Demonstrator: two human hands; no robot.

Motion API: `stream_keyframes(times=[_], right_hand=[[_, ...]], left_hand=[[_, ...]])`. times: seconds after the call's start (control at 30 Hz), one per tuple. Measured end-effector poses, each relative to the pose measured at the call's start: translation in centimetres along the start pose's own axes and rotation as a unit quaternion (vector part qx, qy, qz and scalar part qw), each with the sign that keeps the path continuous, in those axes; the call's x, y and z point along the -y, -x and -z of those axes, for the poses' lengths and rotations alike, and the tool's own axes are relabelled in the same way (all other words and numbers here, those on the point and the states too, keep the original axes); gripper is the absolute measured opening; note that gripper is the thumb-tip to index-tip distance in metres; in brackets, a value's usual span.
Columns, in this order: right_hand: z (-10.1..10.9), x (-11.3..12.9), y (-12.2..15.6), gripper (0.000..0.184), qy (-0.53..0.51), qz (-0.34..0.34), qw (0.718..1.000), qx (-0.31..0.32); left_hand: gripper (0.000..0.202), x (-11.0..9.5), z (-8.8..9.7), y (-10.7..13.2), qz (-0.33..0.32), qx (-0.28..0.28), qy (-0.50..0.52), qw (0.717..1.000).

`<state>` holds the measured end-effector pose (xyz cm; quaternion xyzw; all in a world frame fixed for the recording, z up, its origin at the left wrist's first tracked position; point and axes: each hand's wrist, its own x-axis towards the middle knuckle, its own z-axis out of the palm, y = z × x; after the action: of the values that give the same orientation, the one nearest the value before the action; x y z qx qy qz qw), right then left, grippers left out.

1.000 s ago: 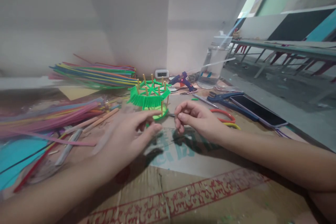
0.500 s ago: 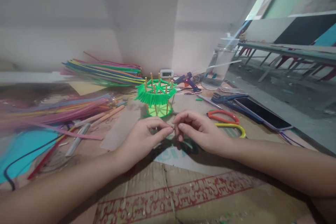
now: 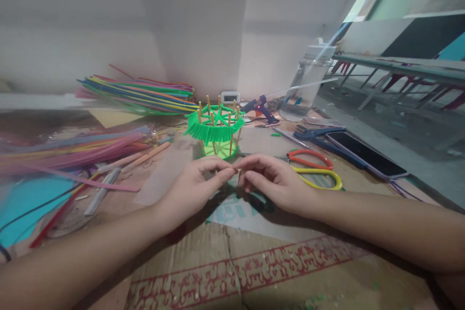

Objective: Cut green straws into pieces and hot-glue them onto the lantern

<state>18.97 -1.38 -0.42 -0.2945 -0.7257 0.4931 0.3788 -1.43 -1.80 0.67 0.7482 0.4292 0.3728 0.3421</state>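
My left hand [image 3: 203, 186] is pinched, thumb against forefinger, just in front of a green craft model [image 3: 214, 131]. Facing it, my right hand [image 3: 278, 181] has its fingers curled, and the fingertips of both hands nearly meet. Whatever lies between the fingertips is too small to make out. The model stands upright, with a fringed green ring around several thin wooden sticks and a light green round base. Scissors with red and yellow handle loops [image 3: 319, 178] lie right beside my right hand, their blades partly hidden behind it.
Bundles of coloured pipe cleaners [image 3: 138, 94] lie at the back left. A purple glue gun [image 3: 263, 109], a small white digital clock [image 3: 230, 97] and a clear water bottle [image 3: 305, 85] stand behind. To the right are blue-handled pliers [image 3: 327, 145] and a phone [image 3: 366, 155]. A glue stick [image 3: 102, 191] lies left.
The view has shifted slightly. Both hands keep nearly the same place, with the fingertips a little closer together. The green model stays where it stands.
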Motion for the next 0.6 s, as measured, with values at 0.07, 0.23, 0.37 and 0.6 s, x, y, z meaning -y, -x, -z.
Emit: stream_keyframes(times=[0.07, 0.23, 0.37, 0.6], right_hand=[[0.5, 0.0, -0.2, 0.017, 0.059, 0.039, 0.997, -0.033], [1.7, -0.2, -0.6, 0.012, 0.251, 0.096, 0.963, 0.0], [1.7, -0.5, -0.6, 0.016, 0.339, 0.097, 0.934, 0.066], [1.5, -1.0, -0.6, 0.017, 0.383, 0.102, 0.915, 0.08]], left_hand=[[0.02, -0.1, 0.8, -0.2, -0.004, -0.003, -0.042, 0.999], [0.017, 0.0, 2.6, -0.6, 0.033, 0.055, -0.129, 0.99], [0.016, 0.6, 2.7, -0.7, -0.025, 0.137, -0.227, 0.964], [0.024, 1.7, 1.6, -0.8, -0.134, 0.193, -0.326, 0.916]])
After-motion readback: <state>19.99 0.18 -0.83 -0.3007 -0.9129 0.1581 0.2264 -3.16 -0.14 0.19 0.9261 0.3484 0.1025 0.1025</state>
